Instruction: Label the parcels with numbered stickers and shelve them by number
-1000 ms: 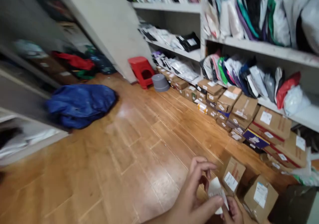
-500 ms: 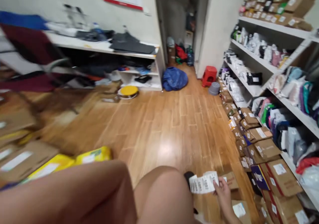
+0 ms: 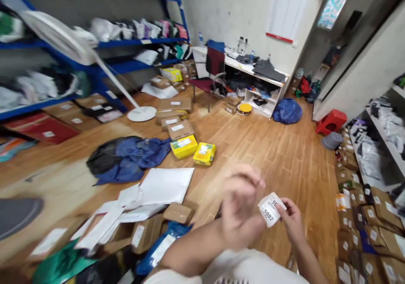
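The right hand grips a white printed slip between thumb and fingers, the number 5002 legible on its face; the slip is held up above the wooden floor, in front of the wearer's white garment. The left hand, blurred, stands just beside the slip's left edge, its fingers curved and parted from the thumb; whether the thumb touches the paper cannot be told. Below and left of the left forearm lie a small carton, a blue parcel bearing a white label, and large white envelopes, overlapping one another. Beyond these, two yellow parcels rest side by side, near a dark blue cloth heap and a group of labelled cartons. To the right, rows of labelled boxes line the foot of a pale shelf, with a grey tub and a red stool at the far end. In the background: a blue bundle, a white table with a maroon chair before it, a blue rack of bagged goods, and a white stand fan.
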